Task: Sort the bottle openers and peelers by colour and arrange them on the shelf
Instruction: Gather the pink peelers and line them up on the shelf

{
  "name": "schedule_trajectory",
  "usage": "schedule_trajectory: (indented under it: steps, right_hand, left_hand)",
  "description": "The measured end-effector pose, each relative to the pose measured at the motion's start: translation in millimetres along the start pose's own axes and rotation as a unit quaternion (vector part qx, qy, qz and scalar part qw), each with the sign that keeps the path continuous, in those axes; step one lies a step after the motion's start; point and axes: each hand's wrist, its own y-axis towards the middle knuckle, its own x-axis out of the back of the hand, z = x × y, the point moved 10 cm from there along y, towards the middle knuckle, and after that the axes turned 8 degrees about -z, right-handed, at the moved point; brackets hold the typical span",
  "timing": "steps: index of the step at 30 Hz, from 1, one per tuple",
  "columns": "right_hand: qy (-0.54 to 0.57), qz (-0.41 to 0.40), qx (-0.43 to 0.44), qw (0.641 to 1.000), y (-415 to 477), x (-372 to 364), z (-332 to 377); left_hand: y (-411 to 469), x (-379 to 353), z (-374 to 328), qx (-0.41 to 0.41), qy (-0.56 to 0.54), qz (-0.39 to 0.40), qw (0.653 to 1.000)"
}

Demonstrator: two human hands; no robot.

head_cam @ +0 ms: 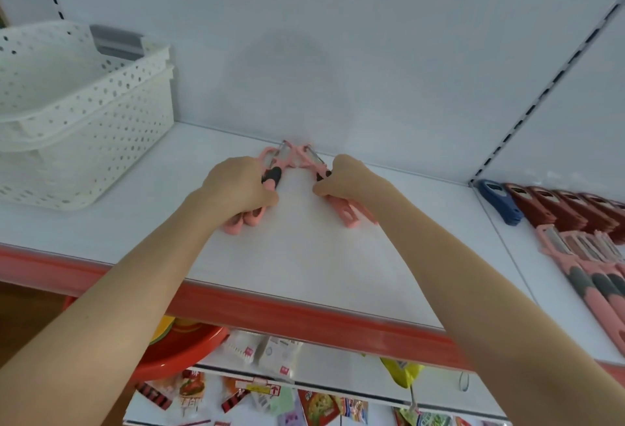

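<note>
Head view: 2 bunches of pink peelers lie at the back of the shelf [304, 263], heads meeting by the wall. The left hand [236, 188] curls round the left bunch [274, 170], dark grip showing. The right hand [348, 179] grips the right bunch [351, 215], handle ends jutting out. Further right lie 1 blue opener [497, 200], red openers [558, 207] and more peelers [592, 270].

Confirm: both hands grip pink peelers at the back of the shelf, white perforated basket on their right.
No: the head view shows the white perforated basket on their left. The left hand and right hand do grip pink peelers at the shelf back.
</note>
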Motion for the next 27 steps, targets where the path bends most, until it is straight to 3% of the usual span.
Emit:
schedule_trajectory:
  steps: [5,8,14,18,22,27]
  right_hand:
    - [0.018,-0.036,-0.006,0.999,-4,4,-12]
    - [0.111,-0.052,-0.032,0.992,-9,11,-23]
    - [0.397,-0.106,-0.072,0.909,-41,24,-43]
    - [0.496,-0.163,-0.059,0.851,-73,40,-59]
    - [0.580,-0.171,-0.059,0.794,-103,57,-86]
    - [0.559,-0.225,-0.052,0.796,-141,94,-136]
  left_hand:
    - [3,6,-5,-0.026,0.053,-0.037,0.998]
    - [6,7,-6,-0.033,-0.006,-0.026,0.999]
    - [-7,-14,-24,-0.024,-0.264,0.025,0.964]
    - [-31,-13,-70,-0.075,-0.358,0.018,0.931]
    - [-54,-23,-109,-0.084,-0.423,0.037,0.901]
    - [-87,-44,-168,-0.105,-0.466,0.086,0.874]
